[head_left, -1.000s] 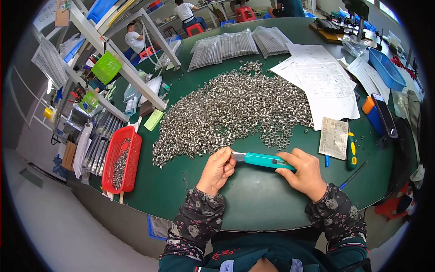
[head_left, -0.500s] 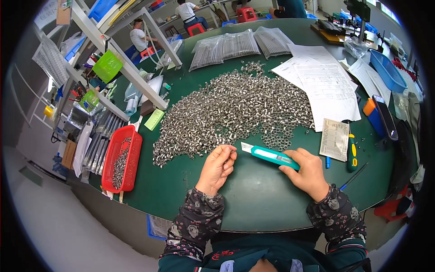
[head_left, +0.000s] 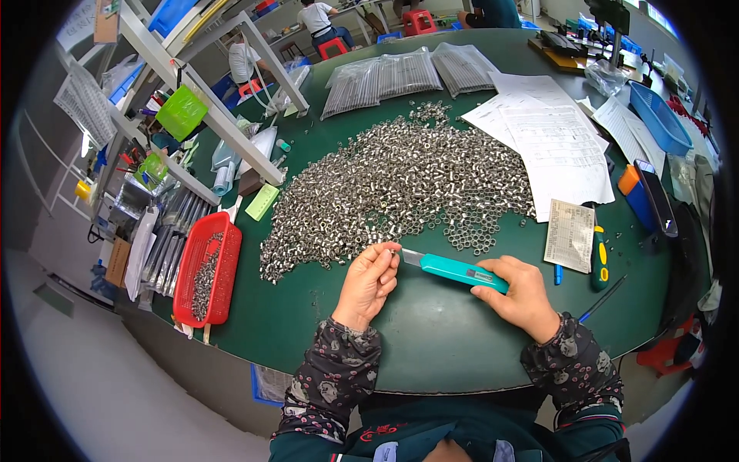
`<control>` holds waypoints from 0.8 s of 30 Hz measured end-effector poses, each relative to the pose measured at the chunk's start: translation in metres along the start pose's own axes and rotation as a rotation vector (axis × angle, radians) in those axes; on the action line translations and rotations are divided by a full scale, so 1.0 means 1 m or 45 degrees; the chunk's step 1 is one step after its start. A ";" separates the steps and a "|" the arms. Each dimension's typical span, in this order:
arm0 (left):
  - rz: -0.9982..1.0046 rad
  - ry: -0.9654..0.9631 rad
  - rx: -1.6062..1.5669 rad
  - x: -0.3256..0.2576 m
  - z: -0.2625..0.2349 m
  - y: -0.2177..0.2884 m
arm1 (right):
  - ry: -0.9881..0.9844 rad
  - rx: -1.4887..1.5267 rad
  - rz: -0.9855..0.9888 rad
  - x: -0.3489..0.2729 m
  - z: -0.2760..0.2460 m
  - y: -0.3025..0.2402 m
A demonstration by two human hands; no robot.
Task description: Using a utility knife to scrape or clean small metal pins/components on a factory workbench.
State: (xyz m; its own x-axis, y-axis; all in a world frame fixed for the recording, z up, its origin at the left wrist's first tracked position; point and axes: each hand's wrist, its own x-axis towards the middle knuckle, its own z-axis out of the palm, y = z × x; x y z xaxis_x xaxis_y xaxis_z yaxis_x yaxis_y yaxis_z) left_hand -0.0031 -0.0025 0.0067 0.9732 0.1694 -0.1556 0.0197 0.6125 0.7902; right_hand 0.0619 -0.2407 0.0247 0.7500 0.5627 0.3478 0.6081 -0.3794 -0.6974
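Note:
My right hand [head_left: 521, 291] is closed round the teal handle of a utility knife [head_left: 462, 271]. Its bare blade points left, and the tip meets the fingertips of my left hand [head_left: 369, 283]. Those fingers are pinched on a small metal ring, mostly covered by thumb and forefinger. Just beyond both hands spreads a wide heap of small shiny metal rings [head_left: 392, 177], some lying flat in a single layer at its near right edge.
A red plastic basket [head_left: 182, 289] with more metal pieces stands at the left. Papers [head_left: 556, 146], a beige printed card [head_left: 569, 235], a yellow-green screwdriver [head_left: 599, 262] and a phone [head_left: 655, 196] lie at the right. Bagged rods [head_left: 406, 77] lie at the back; a shelf frame [head_left: 223, 127] rises at the left.
The knife has shifted slightly left and turned in my right hand, bringing its blade to my left fingertips. My left hand has barely moved and keeps its pinch.

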 end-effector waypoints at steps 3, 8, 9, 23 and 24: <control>-0.007 0.018 0.031 0.002 -0.001 -0.001 | -0.061 0.083 0.042 -0.001 0.000 0.002; -0.015 0.048 0.038 0.000 0.000 -0.001 | -0.102 0.158 0.033 -0.001 0.003 0.004; -0.006 0.041 0.055 0.000 0.001 -0.001 | -0.103 0.176 0.027 -0.002 0.004 0.004; 0.048 0.090 0.383 -0.002 0.003 -0.003 | 0.052 -0.172 -0.149 -0.002 -0.003 -0.007; 0.016 0.077 0.343 -0.003 0.003 -0.002 | 0.108 -0.191 -0.245 -0.001 -0.003 -0.008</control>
State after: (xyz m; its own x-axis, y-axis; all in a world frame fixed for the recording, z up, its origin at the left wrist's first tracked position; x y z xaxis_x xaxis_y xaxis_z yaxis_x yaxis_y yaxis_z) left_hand -0.0058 -0.0062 0.0076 0.9585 0.2261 -0.1736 0.0761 0.3839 0.9202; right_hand 0.0573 -0.2404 0.0315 0.6318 0.5740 0.5210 0.7690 -0.3796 -0.5143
